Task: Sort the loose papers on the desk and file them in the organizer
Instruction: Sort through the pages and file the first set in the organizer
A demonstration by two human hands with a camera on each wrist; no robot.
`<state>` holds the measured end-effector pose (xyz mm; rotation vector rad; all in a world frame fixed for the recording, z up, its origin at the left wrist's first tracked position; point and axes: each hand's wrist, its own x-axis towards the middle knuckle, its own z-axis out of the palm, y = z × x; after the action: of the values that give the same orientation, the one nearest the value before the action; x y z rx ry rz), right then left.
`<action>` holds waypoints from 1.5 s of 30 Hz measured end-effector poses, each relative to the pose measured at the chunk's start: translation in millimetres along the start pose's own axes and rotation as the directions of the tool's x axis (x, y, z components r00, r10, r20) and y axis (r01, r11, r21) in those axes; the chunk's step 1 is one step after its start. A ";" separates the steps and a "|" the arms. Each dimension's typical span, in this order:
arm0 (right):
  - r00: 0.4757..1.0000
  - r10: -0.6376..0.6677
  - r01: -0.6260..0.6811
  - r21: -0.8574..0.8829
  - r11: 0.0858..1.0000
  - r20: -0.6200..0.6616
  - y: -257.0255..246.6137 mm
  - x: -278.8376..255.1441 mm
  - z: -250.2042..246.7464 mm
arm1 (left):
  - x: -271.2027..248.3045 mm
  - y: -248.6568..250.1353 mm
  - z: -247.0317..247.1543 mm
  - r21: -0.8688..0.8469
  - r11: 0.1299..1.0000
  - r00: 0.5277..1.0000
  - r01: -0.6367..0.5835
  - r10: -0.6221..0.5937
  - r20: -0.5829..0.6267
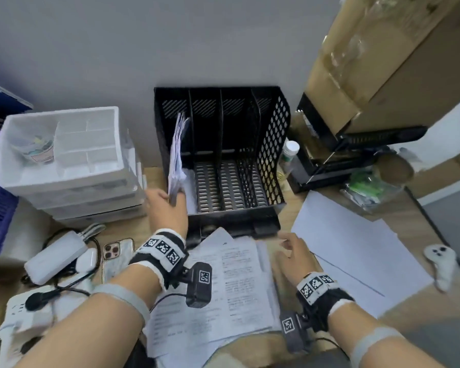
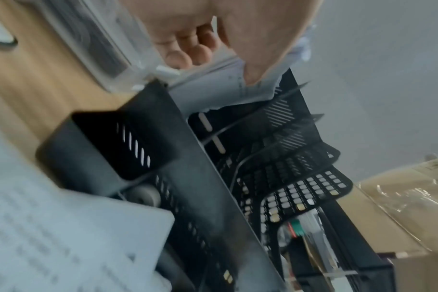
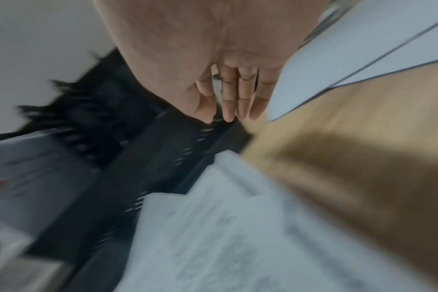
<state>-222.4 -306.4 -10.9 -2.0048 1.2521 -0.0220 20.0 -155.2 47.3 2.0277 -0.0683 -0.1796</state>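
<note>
A black mesh organizer [image 1: 274, 144] with several upright slots stands against the wall. My left hand [image 1: 168, 205] grips a sheaf of papers [image 1: 177, 155] standing on edge in its leftmost slot; in the left wrist view the thumb [image 2: 258, 65] pinches the sheaf [image 2: 213, 89] against curled fingers. A pile of printed papers [image 1: 223, 285] lies on the desk in front of the organizer. My right hand [image 1: 294, 251] hovers over the pile's right edge, its fingers [image 3: 240, 94] straight and holding nothing. Blank white sheets [image 1: 356, 251] lie to the right.
Stacked white plastic drawers [image 1: 64, 160] stand left of the organizer. A phone [image 1: 116, 256], a power bank [image 1: 56, 256] and cables lie at the front left. A white bottle [image 1: 290, 152], a black rack [image 1: 356, 144], cardboard boxes [image 1: 383, 62] and a white controller [image 1: 440, 264] sit to the right.
</note>
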 end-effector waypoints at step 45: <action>0.942 0.254 -0.336 0.568 0.752 0.221 170.6 9.2 -131.6 | -178.6 -32.6 99.2 0.160 0.864 0.460 0.477 -0.400 0.792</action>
<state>-398.5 -430.3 -23.4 -1.2261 1.2672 -0.1180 -172.8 -205.8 -7.9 1.6665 -0.0997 -1.4399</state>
